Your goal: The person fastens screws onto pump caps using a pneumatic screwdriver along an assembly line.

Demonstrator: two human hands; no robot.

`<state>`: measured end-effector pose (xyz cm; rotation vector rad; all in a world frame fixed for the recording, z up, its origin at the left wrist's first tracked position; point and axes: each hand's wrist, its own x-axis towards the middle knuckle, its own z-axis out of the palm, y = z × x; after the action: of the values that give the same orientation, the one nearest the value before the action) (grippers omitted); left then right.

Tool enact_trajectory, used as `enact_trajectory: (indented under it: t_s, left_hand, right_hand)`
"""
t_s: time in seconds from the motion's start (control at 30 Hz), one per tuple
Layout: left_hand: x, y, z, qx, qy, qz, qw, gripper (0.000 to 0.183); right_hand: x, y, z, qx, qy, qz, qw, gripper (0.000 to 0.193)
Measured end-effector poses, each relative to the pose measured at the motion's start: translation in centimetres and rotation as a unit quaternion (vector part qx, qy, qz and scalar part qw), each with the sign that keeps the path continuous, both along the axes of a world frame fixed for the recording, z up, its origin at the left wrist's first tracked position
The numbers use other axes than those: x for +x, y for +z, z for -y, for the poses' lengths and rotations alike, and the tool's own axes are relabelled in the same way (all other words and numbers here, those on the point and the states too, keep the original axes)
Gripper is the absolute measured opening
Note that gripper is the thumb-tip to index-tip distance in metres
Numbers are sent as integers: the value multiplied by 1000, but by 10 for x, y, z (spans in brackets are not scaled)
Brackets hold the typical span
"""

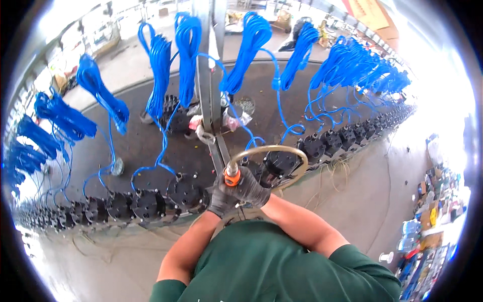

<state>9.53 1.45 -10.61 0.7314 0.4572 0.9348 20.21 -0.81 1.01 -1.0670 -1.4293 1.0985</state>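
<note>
Both my gloved hands are together at the near edge of the bench, wrapped round an upright air tool (232,176) with an orange collar and a metal hose fitting on top. My left hand (221,199) closes on it from the left, and my right hand (253,187) from the right. A tan air hose (282,149) loops from the fitting over to the right. The tool's lower end is hidden by my hands. Beside my left hand stands a round black housing (184,192); another black housing (282,163) is right of my right hand, under the hose.
Black housings line the dark bench (136,105) edge both ways. Blue cable coils (160,70) hang above, their leads running down to the housings. A metal post (209,65) rises ahead, with plastic bags (236,120) by its foot. Boxes and bottles (410,234) stand far right.
</note>
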Motion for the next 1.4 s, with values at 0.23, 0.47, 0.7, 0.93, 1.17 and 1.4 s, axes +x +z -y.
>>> enact_trajectory:
  t_s: [0.23,0.47,0.7,0.93,1.17,1.4]
  left_hand:
    - [-23,73,12,79,105,-37,991,52]
    - [-8,190,26,318,186,-164,915,76]
    - [12,196,5,413,257,-312,816,82]
    - [-7,168,-13,351,108,-168,915,63]
    - [0,181,-7,367,71,-106,921,62]
    - [-8,167,-8,370,76,-147,914,59]
  right_hand:
    - [9,-6,5,-29,-52,-49,997,41]
    - [-2,10,6,-176,61,-531,827,39]
    - [-18,15,-14,26,-57,-378,924,37]
    - [-4,30,-7,-64,109,-420,899,47]
    - [1,19,-12,197,7,-94,976,68]
    - [-7,19,-9,164,35,-177,970,77]
